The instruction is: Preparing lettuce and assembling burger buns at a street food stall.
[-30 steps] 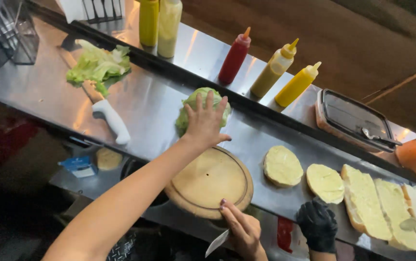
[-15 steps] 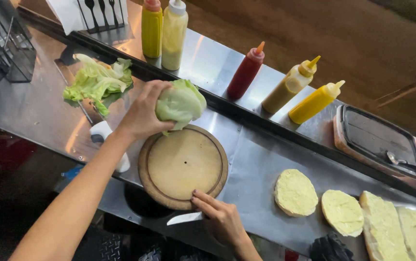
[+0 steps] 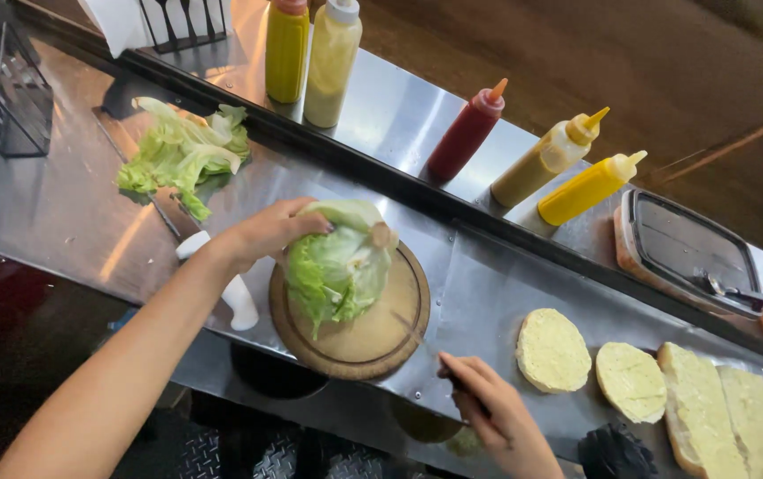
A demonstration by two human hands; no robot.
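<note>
The steel surface [image 3: 71, 231] carries a round wooden board [image 3: 373, 341], and on that board sits a head of lettuce [image 3: 337, 266], tilted, with loose lettuce leaves [image 3: 182, 151] lying well apart up the surface. The left hand [image 3: 266, 232] has its grip curled over the lettuce's top. The right hand [image 3: 492, 412], just beside the board's near edge, pinches a knife [image 3: 417, 337] whose blade points over the board toward the lettuce.
</note>
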